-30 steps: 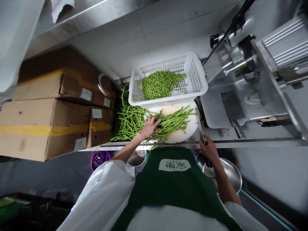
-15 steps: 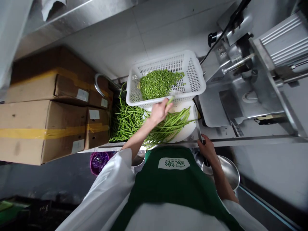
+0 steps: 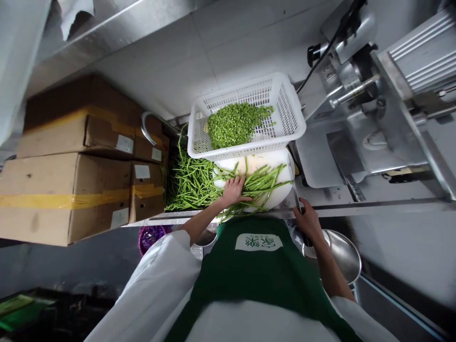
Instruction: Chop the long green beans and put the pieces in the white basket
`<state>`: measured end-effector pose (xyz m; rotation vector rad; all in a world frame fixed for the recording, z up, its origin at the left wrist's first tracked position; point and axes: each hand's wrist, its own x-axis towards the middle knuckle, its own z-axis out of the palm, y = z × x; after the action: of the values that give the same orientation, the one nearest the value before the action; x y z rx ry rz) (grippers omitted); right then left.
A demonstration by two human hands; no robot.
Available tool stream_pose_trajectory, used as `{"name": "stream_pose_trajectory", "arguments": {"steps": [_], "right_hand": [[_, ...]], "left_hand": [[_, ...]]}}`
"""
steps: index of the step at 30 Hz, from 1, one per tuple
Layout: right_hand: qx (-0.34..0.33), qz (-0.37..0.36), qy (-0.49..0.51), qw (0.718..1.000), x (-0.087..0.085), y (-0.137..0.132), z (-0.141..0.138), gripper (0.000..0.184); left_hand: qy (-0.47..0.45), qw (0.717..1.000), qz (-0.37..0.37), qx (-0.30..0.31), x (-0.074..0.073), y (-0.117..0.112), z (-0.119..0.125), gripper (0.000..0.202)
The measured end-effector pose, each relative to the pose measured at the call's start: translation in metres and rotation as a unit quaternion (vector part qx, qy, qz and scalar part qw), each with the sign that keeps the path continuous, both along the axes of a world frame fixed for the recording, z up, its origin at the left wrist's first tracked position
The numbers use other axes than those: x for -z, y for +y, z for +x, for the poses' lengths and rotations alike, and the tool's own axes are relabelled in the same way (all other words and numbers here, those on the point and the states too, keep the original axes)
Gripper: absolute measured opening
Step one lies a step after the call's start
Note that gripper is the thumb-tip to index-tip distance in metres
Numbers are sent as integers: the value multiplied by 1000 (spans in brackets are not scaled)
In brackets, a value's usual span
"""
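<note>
Palm down, my left hand [image 3: 234, 191] rests on a bunch of long green beans [image 3: 261, 183], thumb and fingers spread. The beans lie across a round white cutting board [image 3: 281, 194], tips pointing right. At the board's right side my right hand [image 3: 307, 217] is closed around the handle of a knife [image 3: 296, 195]; its narrow blade shows beside the board edge. Left of the board is a large heap of whole green beans [image 3: 194, 180]. Behind it stands a white plastic basket [image 3: 245, 151] with finely chopped green beans [image 3: 233, 124] inside.
Stacked cardboard boxes [image 3: 99, 185] rise at the left. On the right a metal slicing machine [image 3: 388, 123] occupies the counter. A steel shelf [image 3: 117, 33] overhangs the back left, and a steel bowl [image 3: 344, 256] sits below the counter edge.
My left hand has moved down and toward me from the basket's front edge, opening onto the beans. The bean piece it pinched is out of it. My right hand stays on the knife.
</note>
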<state>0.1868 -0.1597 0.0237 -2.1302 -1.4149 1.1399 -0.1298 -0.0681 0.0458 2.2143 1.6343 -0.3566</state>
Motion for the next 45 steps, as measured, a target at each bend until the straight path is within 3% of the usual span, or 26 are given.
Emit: {"name": "stream_pose_trajectory", "arguments": {"steps": [2, 5, 8, 10, 13, 18, 22, 26, 31, 34, 37, 40, 43, 45], "right_hand": [[2, -1, 0, 1000, -1, 2, 1, 60], [4, -5, 4, 1000, -2, 4, 2, 60], [3, -12, 3, 1000, -3, 4, 1, 62], [2, -8, -1, 1000, -2, 3, 0, 63], [-1, 1, -4, 1000, -1, 1, -1, 63], [1, 18, 3, 1000, -1, -1, -4, 60], [1, 14, -1, 1000, 1, 0, -6, 61], [2, 23, -8, 1000, 3, 5, -3, 60], [-4, -4, 19, 1000, -1, 12, 4, 60], [-4, -9, 17, 1000, -5, 14, 6, 60], [-1, 0, 11, 1000, -5, 14, 6, 60], [-1, 4, 20, 1000, -2, 14, 5, 61], [2, 11, 15, 1000, 0, 13, 4, 60], [4, 13, 8, 1000, 1, 12, 4, 60]], "left_hand": [[-24, 1000, 1, -4, 1, 7, -1, 101], [-70, 997, -3, -38, -3, 29, -13, 107], [-76, 991, -73, -82, -7, 48, -30, 114], [-62, 986, -132, -78, -7, 47, -32, 117], [-39, 988, -144, -46, -6, 19, -14, 130], [40, 998, -16, -52, 4, -52, 43, 139], [69, 997, 20, -32, 14, -73, 68, 132], [71, 997, 19, -28, 20, -56, 61, 129], [104, 993, 20, -59, 20, 1, 27, 133], [84, 996, 7, -19, 17, 37, 7, 124], [54, 998, -2, 30, 13, 56, -7, 110], [45, 998, -7, 49, 7, 49, -8, 107], [64, 996, 50, 34, -4, 22, 7, 116], [67, 993, 98, 19, -11, -3, 24, 111]]}}
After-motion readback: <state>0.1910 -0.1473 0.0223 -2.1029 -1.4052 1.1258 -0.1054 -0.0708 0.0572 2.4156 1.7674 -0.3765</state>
